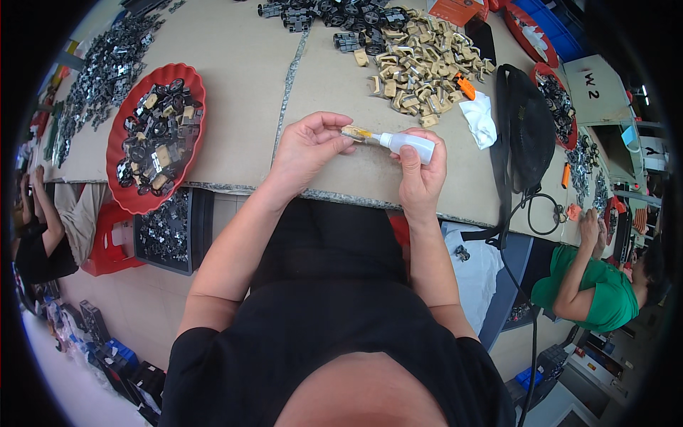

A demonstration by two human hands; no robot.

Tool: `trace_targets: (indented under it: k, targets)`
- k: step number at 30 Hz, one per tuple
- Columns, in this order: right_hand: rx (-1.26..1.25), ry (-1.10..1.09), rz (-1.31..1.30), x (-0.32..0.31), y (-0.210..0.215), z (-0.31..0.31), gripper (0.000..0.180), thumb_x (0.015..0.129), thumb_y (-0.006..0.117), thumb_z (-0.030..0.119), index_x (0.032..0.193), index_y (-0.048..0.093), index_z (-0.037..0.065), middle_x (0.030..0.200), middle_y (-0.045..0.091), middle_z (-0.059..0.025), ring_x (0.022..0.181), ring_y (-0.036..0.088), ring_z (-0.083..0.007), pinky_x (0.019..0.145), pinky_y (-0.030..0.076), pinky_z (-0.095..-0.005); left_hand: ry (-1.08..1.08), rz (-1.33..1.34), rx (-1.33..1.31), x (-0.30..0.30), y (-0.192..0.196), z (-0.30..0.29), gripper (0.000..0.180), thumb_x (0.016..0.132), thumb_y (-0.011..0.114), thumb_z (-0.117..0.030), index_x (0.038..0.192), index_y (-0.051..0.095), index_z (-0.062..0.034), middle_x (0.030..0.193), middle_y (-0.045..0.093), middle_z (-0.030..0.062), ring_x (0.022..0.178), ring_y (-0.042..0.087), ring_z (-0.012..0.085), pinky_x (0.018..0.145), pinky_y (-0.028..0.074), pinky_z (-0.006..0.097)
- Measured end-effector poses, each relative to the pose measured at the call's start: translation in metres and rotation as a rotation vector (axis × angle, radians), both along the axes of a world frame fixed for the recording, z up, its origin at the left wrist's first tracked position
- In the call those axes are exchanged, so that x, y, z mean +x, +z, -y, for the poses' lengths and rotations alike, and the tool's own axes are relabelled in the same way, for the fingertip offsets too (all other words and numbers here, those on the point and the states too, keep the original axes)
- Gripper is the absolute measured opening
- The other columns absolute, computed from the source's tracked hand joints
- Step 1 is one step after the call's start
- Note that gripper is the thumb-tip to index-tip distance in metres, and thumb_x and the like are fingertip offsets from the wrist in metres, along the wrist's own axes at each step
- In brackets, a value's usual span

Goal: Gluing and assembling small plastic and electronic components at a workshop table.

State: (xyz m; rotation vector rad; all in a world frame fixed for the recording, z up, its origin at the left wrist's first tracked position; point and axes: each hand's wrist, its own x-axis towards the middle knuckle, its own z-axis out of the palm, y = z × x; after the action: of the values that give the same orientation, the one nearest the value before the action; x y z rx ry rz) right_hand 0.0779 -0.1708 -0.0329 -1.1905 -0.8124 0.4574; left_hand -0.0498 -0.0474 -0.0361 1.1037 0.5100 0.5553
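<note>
Between the thumb and fingers of my left hand (304,148) is a small tan piece (353,132), like those heaped on the table. My right hand (423,181) is wrapped round a small white squeeze bottle (414,146), tilted with its narrow nozzle pointing left. The nozzle's tip is at the tan piece; whether they touch I cannot tell. Something yellow shows on the piece near the tip. Both hands are above the near edge of the table (341,171). My left fingers partly hide the piece.
Tan pieces (420,67) lie heaped beyond my hands, beside black wheeled toy chassis (352,14). Left stands a red scalloped tray (201,135) of mixed parts. A black bag (526,128) with straps, a white tissue (479,121) and a cable lie right. Co-workers sit at both sides.
</note>
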Motion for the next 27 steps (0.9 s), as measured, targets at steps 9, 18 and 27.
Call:
trace_targets:
  k: [9,18,27]
  targets:
    - [-0.015,0.008,0.072,0.0030,-0.0046,-0.0002,0.024,0.089,0.054,0.017,0.103,0.044,-0.001,0.098,0.052,-0.0101,0.079,0.053,-0.0121,0.068,0.047,-0.0236,0.000,-0.011,0.015,-0.0001,0.0010,0.0007,0.025,0.081,0.060,0.002,0.105,0.054,0.0039,0.087,0.063,0.0094,0.076,0.062,0.0113,0.072,0.050,0.021]
    - [-0.027,-0.004,0.117,0.0031,-0.0059,0.0012,0.023,0.087,0.055,0.014,0.101,0.045,-0.001,0.096,0.052,-0.0093,0.078,0.052,-0.0115,0.069,0.045,-0.0231,0.005,-0.017,0.021,-0.0001,0.0006,0.0010,0.025,0.080,0.060,0.001,0.105,0.055,0.0039,0.086,0.064,0.0095,0.076,0.061,0.0113,0.072,0.050,0.022]
    - [-0.050,-0.015,0.223,0.0046,-0.0064,0.0036,0.024,0.088,0.055,0.015,0.101,0.044,-0.001,0.097,0.051,-0.0103,0.077,0.053,-0.0123,0.067,0.046,-0.0233,0.008,-0.024,0.018,-0.0009,0.0001,0.0024,0.025,0.080,0.060,0.001,0.105,0.055,0.0037,0.086,0.064,0.0094,0.076,0.061,0.0110,0.071,0.050,0.021]
